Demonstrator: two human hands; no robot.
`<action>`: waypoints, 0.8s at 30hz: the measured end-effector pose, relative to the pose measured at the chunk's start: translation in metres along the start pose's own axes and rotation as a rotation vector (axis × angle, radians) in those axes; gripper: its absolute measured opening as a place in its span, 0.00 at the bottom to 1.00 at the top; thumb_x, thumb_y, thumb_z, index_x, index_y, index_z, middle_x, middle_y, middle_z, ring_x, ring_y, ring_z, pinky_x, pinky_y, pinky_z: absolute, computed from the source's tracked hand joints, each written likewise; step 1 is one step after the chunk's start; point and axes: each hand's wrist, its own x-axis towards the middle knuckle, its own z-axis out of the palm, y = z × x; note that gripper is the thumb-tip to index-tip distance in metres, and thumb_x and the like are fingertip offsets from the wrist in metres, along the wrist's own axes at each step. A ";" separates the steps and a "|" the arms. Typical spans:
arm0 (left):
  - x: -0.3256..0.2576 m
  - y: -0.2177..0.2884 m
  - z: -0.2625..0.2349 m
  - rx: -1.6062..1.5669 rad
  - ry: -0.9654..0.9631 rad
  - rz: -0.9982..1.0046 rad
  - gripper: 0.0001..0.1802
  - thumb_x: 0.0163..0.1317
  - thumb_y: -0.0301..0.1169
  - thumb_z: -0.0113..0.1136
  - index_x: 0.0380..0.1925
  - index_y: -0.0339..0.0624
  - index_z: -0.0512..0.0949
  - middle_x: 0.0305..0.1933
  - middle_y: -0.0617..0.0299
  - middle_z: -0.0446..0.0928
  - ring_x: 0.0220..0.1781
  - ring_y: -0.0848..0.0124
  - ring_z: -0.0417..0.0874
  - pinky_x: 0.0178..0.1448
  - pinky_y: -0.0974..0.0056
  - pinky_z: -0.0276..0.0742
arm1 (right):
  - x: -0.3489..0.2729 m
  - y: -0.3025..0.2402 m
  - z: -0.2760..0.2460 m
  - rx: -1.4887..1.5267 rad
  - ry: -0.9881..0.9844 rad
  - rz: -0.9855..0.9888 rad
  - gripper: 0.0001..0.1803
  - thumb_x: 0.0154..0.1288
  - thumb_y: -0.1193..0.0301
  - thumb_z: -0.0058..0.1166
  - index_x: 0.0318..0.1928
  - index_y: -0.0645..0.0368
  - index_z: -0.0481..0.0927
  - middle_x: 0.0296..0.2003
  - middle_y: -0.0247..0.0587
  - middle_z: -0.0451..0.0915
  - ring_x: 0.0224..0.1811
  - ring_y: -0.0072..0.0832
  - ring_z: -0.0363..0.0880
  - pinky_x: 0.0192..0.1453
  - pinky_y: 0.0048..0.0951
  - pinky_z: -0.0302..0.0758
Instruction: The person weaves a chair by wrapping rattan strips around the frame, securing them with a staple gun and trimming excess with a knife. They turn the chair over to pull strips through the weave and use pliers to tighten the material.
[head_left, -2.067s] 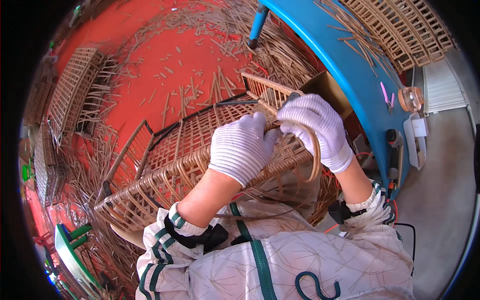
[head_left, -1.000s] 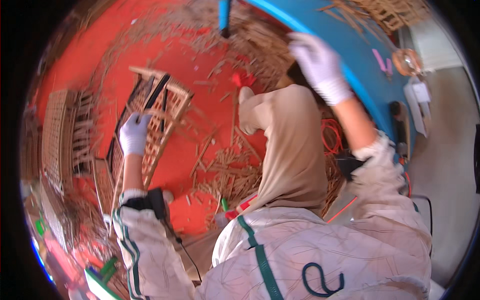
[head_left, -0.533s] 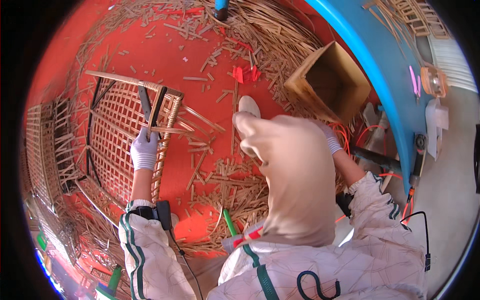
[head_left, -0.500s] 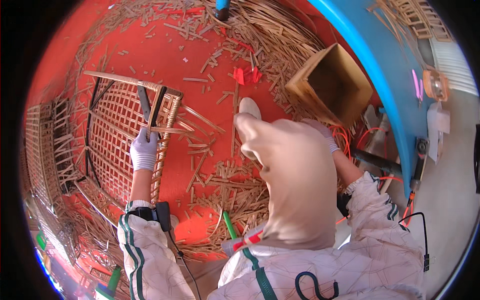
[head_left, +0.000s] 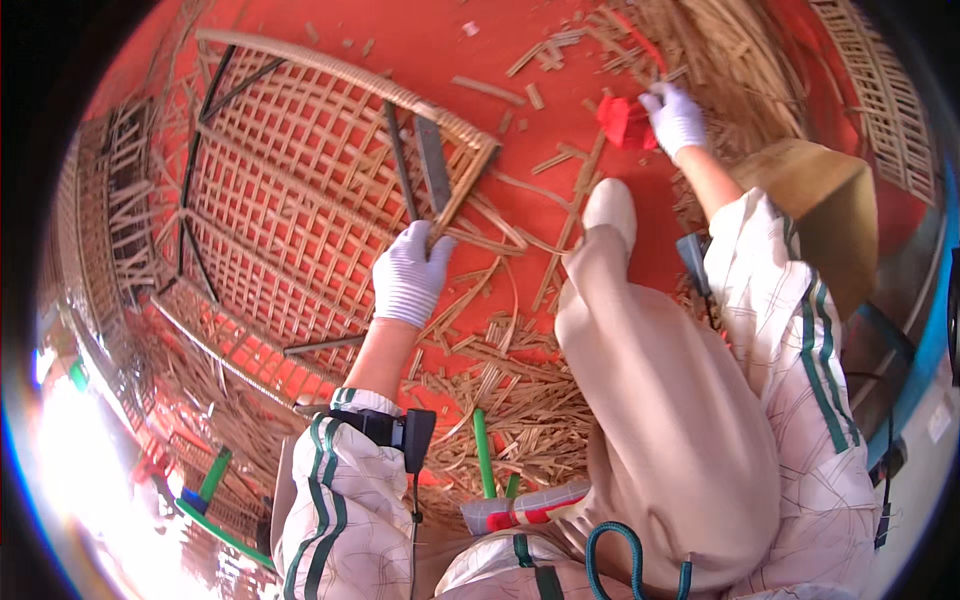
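Observation:
A woven rattan lattice panel (head_left: 300,190) with a dark metal frame lies flat on the red floor. My left hand (head_left: 408,275), in a white glove, grips its near corner by the cane rim. My right hand (head_left: 675,118), also gloved, reaches far forward and closes on a small red object (head_left: 618,120) lying among cane scraps. My bent leg in beige trousers (head_left: 650,400) and its white shoe (head_left: 610,205) stretch between the two hands.
Cut cane strips (head_left: 510,400) litter the floor around my knee. A cardboard box (head_left: 815,215) stands at the right, next to a blue curved edge (head_left: 925,350). More woven panels (head_left: 120,210) lie at the left. Green-handled tools (head_left: 485,455) rest near my lap.
The view has closed in on the floor. My left hand still holds the panel's corner. My right hand has come out from behind my knee and reached the red object.

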 end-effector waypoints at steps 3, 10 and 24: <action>0.001 0.014 0.003 -0.096 -0.075 -0.039 0.15 0.62 0.41 0.63 0.39 0.42 0.78 0.38 0.49 0.81 0.38 0.49 0.83 0.43 0.51 0.79 | 0.021 0.030 0.015 -0.234 0.026 0.198 0.22 0.60 0.55 0.64 0.48 0.57 0.81 0.45 0.57 0.83 0.50 0.51 0.82 0.55 0.46 0.77; -0.008 0.028 -0.013 -0.139 0.230 0.039 0.15 0.56 0.35 0.70 0.40 0.42 0.79 0.38 0.56 0.78 0.37 0.62 0.82 0.43 0.61 0.79 | 0.015 0.021 0.004 -0.467 -0.272 0.268 0.25 0.64 0.55 0.49 0.52 0.59 0.78 0.49 0.62 0.81 0.55 0.54 0.80 0.60 0.47 0.75; 0.015 0.027 -0.011 0.106 0.165 0.193 0.11 0.60 0.35 0.67 0.38 0.47 0.77 0.32 0.57 0.84 0.30 0.61 0.87 0.35 0.59 0.81 | -0.106 -0.112 -0.064 0.654 -0.655 -0.084 0.18 0.73 0.56 0.54 0.42 0.61 0.78 0.21 0.27 0.70 0.21 0.15 0.66 0.25 0.21 0.66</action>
